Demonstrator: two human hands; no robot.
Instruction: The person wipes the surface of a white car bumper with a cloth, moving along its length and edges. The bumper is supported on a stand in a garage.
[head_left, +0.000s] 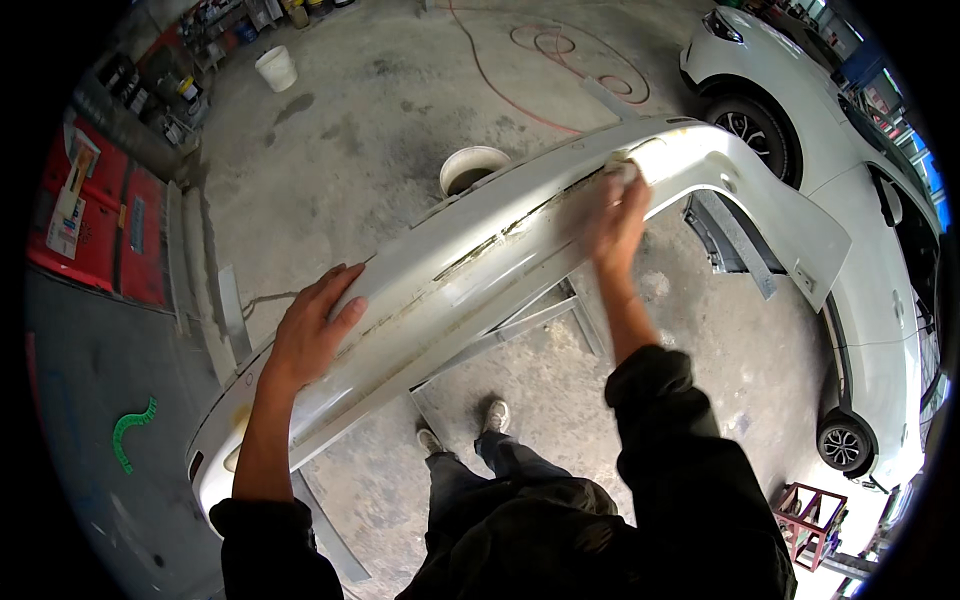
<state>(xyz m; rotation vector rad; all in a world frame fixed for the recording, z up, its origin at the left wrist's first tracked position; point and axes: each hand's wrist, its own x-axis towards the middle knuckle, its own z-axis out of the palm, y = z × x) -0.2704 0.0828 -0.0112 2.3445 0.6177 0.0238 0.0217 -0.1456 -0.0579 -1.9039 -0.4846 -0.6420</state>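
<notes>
A white car bumper cover (420, 262) lies across a metal stand (525, 322) before me, running from lower left to upper right. My left hand (311, 326) rests on its left part, holding nothing, thumb spread from the fingers. Toward the right part, my right hand (619, 217) is pressed to the bumper, blurred, with its fingers closed on a small pale pad or cloth (621, 161); which of the two I cannot tell. Between the hands, a long dark groove with dirty residue runs along the bumper. Yellowish spots show near both of its ends.
Beyond the bumper stands a bucket (472, 169), partly hidden by it. Another white bucket (277, 69) stands farther off. A reddish hose (487, 82) coils on the floor. A white car (862, 262) is at right, a red metal frame (810, 525) at lower right.
</notes>
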